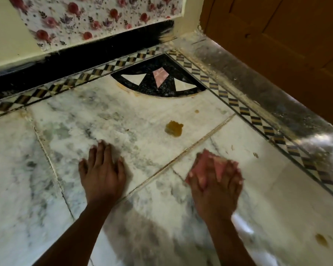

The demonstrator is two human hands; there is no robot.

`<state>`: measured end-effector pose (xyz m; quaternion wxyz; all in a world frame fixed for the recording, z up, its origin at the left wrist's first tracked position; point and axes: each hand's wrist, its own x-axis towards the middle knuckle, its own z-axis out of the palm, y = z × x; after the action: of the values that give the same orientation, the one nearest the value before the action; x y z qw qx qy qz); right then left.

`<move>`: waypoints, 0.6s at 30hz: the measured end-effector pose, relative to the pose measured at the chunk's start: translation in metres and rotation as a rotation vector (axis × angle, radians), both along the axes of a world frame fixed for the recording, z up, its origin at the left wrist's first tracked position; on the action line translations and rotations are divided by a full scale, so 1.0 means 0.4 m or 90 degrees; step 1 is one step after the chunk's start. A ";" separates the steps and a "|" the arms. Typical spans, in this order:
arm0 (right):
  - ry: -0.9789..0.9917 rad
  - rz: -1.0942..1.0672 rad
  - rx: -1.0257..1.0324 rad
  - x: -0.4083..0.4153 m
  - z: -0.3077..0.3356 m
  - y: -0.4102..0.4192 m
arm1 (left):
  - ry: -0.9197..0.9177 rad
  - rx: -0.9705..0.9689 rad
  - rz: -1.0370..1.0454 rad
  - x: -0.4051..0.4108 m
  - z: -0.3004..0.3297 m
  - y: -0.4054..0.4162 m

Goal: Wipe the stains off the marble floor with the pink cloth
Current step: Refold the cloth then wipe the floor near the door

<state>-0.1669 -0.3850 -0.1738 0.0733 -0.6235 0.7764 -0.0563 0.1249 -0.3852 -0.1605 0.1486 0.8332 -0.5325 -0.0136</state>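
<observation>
Pink cloth [206,162] pinned under right hand [215,187], fingers pressing it; left hand [102,173] splayed flat on marble floor [181,106] for support, amber stain [173,128] unwiped.

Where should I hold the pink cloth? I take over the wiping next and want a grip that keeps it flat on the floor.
Press down on the pink cloth from above with a flat palm, as the right hand does now. It lies bunched and low on the marble floor, so there is no raised edge to pinch. The left hand rests flat beside it as a brace.
</observation>
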 end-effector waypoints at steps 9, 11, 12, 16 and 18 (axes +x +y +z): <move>-0.023 0.330 -0.057 0.153 0.035 -0.051 | 0.013 -0.001 0.001 0.001 -0.003 -0.002; 0.002 0.233 -0.053 0.077 0.015 -0.057 | 0.010 0.010 -0.002 0.003 -0.006 -0.002; 0.020 0.141 -0.032 0.062 0.007 -0.098 | 0.010 0.013 -0.004 0.004 -0.011 -0.006; -0.069 -0.055 0.045 0.187 0.026 -0.318 | 0.008 0.016 -0.004 0.010 -0.023 -0.011; -0.049 0.060 0.066 0.237 0.039 -0.360 | 0.015 0.012 -0.002 0.011 -0.021 -0.014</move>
<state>-0.0719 -0.5291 -0.1582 0.1377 -0.6520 0.7447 -0.0363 0.1295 -0.3907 -0.1687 0.1467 0.8334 -0.5320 -0.0288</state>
